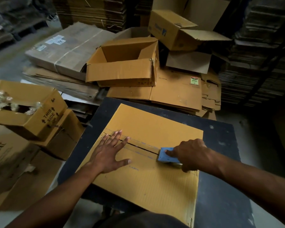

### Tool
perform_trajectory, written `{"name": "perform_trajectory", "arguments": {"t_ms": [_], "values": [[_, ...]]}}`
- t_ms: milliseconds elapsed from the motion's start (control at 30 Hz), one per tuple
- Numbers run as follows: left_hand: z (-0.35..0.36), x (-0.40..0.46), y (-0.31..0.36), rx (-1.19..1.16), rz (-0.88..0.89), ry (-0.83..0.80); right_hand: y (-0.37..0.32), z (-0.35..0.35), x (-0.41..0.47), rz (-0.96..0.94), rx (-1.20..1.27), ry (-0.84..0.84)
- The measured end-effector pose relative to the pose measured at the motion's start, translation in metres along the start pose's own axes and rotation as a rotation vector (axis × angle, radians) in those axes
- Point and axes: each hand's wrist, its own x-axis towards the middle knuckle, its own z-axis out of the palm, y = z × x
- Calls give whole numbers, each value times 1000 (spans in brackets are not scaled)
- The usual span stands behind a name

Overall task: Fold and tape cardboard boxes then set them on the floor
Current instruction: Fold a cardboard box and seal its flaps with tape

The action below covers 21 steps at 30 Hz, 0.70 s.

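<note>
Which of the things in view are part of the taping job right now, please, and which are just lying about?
In use: cardboard box on the black table; blue tape dispenser; left hand pressing the flaps; right hand gripping the dispenser.

Lying about: open box; flattened cardboard; "THIS SIDE UP" box.

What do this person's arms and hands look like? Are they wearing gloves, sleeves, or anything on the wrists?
Both arms are bare all the way to the picture's edge, with no sleeves showing. The left hand and right hand wear no gloves, and no rings, watch or bands can be seen on the fingers or wrists. The fingernails look short and unpainted.
</note>
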Motion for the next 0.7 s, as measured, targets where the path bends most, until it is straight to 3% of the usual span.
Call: {"name": "perform_trajectory", "arguments": {"t_ms": [500, 600, 700], "values": [[-9, -1, 10, 47, 5, -39, -2, 22, 12, 4, 4, 100], [-15, -2, 33, 68, 16, -72, 4, 26, 10, -18, 14, 111], [-17, 5, 82, 29, 156, -149, 3, 28, 9, -34, 36, 139]]}}
